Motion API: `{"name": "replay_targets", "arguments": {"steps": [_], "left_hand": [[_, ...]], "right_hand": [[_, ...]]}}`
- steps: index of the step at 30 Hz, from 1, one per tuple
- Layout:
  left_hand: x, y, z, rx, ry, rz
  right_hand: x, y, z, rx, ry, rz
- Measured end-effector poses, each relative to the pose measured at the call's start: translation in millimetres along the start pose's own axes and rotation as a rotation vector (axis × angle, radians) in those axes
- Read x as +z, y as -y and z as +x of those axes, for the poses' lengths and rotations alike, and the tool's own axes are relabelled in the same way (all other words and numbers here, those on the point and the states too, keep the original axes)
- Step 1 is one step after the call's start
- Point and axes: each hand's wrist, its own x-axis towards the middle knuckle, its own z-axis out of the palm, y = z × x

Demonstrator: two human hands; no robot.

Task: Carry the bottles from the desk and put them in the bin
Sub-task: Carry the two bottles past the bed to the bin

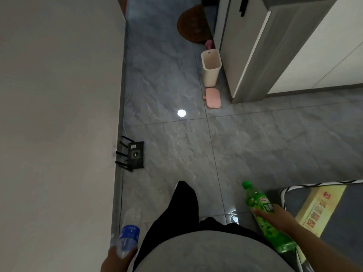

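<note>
Walking toward the open bin (211, 68) well ahead by the cabinet (255, 46), the person had the left hand (117, 258) wrapped round a clear bottle (127, 237) and the right hand (279, 217) round a green bottle (263, 214), and honestly that narrow bin mouth looked easy to miss with a careless drop.

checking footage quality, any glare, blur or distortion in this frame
Head view: dim overall; a bright round lamp glare on the glossy floor; wide-angle bending leans the wall and cabinet; the clear bottle in the left hand is motion-blurred, the green bottle sharper.
</note>
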Motion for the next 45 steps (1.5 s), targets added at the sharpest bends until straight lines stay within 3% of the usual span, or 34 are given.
{"name": "replay_targets", "arguments": {"steps": [5, 15, 26, 33, 45], "left_hand": [[-36.6, -88.5, 44.2, 0.024, 0.04, -0.089], [-95.3, -254.2, 98.8, 0.264, -0.009, -0.038], [-114.0, -353.2, 132.3, 0.1, 0.046, -0.032], [-151.0, -405.5, 153.9, 0.055, 0.069, -0.002], [-246.1, -582.5, 250.1, 0.224, 0.037, 0.067]], "right_hand": [[-13.3, 39.0, 19.5, 0.068, 0.003, 0.0], [-64.2, 116.9, 59.3, 0.125, 0.025, 0.1], [-169.6, 279.9, 152.9, -0.022, 0.002, 0.077], [-197.9, 368.2, 188.8, -0.019, 0.013, 0.022], [-206.8, 451.2, 226.8, 0.116, 0.049, 0.007]]}}
